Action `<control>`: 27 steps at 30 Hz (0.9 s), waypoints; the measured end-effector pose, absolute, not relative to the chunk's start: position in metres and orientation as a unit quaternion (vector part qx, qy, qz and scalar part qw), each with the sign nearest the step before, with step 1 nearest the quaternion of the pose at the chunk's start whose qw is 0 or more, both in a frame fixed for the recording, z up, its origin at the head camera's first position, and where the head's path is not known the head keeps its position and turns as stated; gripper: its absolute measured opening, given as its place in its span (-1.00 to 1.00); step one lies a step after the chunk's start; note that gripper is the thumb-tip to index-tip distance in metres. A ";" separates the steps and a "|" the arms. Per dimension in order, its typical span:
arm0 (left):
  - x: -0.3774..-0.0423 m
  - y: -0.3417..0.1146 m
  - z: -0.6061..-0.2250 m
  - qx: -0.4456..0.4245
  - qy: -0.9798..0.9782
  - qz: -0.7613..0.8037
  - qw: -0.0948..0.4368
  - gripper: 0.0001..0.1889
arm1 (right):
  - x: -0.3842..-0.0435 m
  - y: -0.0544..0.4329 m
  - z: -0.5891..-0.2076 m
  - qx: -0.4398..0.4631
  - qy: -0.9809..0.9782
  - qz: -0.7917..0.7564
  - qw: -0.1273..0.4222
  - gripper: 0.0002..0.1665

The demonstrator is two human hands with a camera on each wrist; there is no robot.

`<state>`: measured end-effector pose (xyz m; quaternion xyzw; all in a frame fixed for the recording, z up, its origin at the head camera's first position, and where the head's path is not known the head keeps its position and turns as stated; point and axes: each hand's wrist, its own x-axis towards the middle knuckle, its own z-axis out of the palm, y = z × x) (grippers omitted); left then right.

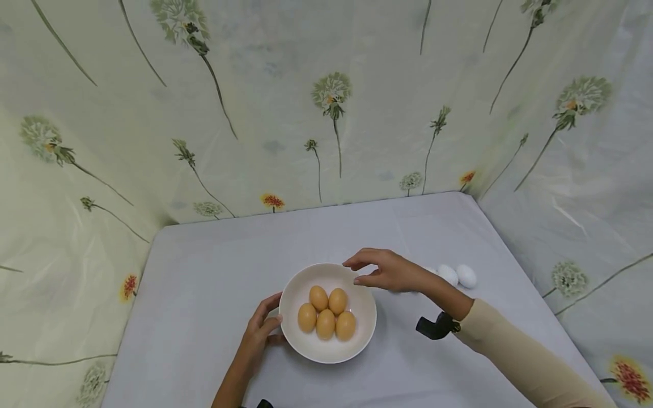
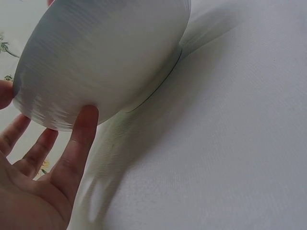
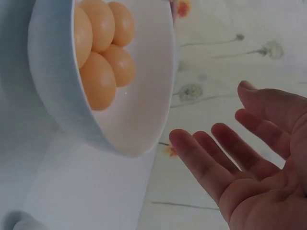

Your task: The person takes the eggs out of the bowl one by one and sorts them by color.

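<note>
A white bowl (image 1: 326, 354) stands on the cloth-covered table and holds several brown eggs (image 1: 325, 324) clustered at its bottom. At its left side, my left hand (image 1: 260, 328) touches the bowl, with fingertips spread on the outer wall. In the left wrist view, fairly straight fingers (image 2: 79, 143) rest against the bowl's underside (image 2: 105, 52). My right hand (image 1: 390, 271) is over the bowl's upper right rim, thumb and fingers parted and nothing between them. The right wrist view shows its fingers (image 3: 206, 163) loosely extended, apart from the bowl (image 3: 144, 96).
White eggs (image 1: 466, 276) lie on the table right of the bowl, some partly hidden behind the right forearm. A white cloth (image 1: 214, 266) covers the table. Flower-printed sheeting (image 1: 285, 113) hangs round the back and sides.
</note>
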<state>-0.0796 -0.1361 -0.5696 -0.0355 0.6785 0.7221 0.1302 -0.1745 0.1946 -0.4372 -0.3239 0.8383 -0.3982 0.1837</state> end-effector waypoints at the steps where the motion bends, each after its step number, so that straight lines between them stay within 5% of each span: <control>1: -0.080 -0.136 -0.570 -0.036 0.677 0.723 0.130 -0.51 | -0.175 0.189 -0.438 -0.326 0.836 -0.400 0.188 -0.53; 17: -0.080 -0.137 -0.570 -0.043 0.675 0.725 0.129 -0.51 | -0.186 0.129 -0.468 -0.356 0.821 -0.370 0.250 -0.54; 27: -0.080 -0.138 -0.572 -0.033 0.672 0.728 0.128 -0.51 | -0.185 0.112 -0.490 -0.379 0.838 -0.313 0.238 -0.66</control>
